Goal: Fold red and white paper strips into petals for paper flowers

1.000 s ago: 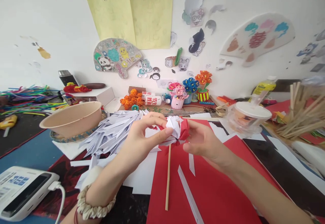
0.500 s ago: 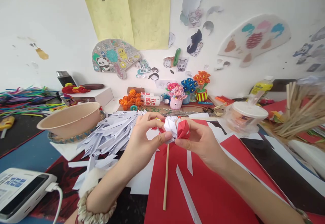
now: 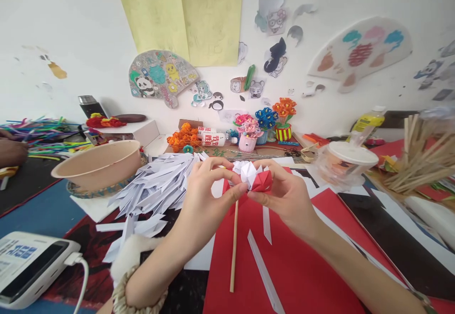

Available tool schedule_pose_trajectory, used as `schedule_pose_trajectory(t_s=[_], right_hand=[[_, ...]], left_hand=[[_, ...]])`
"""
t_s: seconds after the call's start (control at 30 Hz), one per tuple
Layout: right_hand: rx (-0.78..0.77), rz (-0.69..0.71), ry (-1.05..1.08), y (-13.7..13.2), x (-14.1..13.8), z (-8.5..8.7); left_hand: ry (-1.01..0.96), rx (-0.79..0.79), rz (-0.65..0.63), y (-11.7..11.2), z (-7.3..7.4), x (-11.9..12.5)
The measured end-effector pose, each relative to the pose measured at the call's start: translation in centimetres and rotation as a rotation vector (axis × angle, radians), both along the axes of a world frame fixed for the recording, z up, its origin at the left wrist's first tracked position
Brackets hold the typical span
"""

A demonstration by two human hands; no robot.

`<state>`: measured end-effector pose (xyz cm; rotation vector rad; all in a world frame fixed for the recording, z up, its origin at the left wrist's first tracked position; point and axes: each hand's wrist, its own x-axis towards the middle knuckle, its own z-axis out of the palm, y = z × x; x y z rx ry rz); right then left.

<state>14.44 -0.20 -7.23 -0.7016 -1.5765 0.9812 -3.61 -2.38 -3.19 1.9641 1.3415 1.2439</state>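
Right now, head view: L hand (image 3: pixel 204 195) & R hand (image 3: pixel 287 195) meet mid-bench, fingers (image 3: pixel 234 190) of both pinched on a red-&-white paper flower (image 3: pixel 254 176), held above the red sheet (image 3: pixel 302 266). Its wooden stick (image 3: pixel 233 247) runs twd near edge. A pile of white strips (image 3: pixel 156 186) lies left of hands, w/ tan bowl (image 3: pixel 99 162) beyond.

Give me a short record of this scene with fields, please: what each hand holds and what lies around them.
Left hand: pinches the paper flower from the left
Right hand: pinches the same flower from the right
Flower: red and white folds, on a wooden stick
Under it: red sheet, loose white strips
Left of hands: white paper pile, tan bowl
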Motion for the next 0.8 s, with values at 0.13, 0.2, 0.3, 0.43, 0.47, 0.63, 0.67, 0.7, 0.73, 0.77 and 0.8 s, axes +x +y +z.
schedule_pose_trajectory(t_s=[0.13,0.2,0.3,0.43,0.47,0.63,0.67,0.7,0.73,0.77,0.8], right_hand=[[0.061,-0.041,-0.041,-0.12,-0.03,-0.19],[0.081,-0.074,-0.056,-0.15,-0.10,-0.17],[0.048,-0.053,-0.047,-0.15,-0.23,0.00],[-0.070,0.087,0.012,-0.10,-0.32,0.05],[-0.111,0.127,0.029,-0.08,-0.31,-0.01],[-0.273,0.274,0.116,-0.01,-0.23,-0.34],[-0.287,0.289,0.125,-0.01,-0.22,-0.34],[-0.300,0.304,0.129,-0.01,-0.21,-0.32],[-0.312,0.320,0.130,-0.03,-0.21,-0.28],[-0.325,0.336,0.129,-0.05,-0.21,-0.24],[-0.337,0.351,0.129,-0.08,-0.20,-0.20]], left_hand=[[-0.054,-0.054,-0.025,-0.16,0.00,0.08],[-0.066,-0.073,-0.041,-0.26,-0.03,0.16],[-0.078,-0.065,-0.043,-0.39,-0.04,0.27],[-0.088,-0.063,-0.103,-0.33,0.13,0.07],[-0.103,-0.066,-0.126,-0.28,0.18,-0.02],[-0.318,-0.229,-0.251,-0.24,0.20,-0.10],[-0.351,-0.266,-0.262,-0.31,0.18,-0.01],[-0.370,-0.292,-0.266,-0.40,0.16,0.11],[-0.378,-0.311,-0.270,-0.50,0.14,0.24],[-0.377,-0.327,-0.274,-0.61,0.13,0.36],[-0.373,-0.341,-0.282,-0.70,0.11,0.47]])
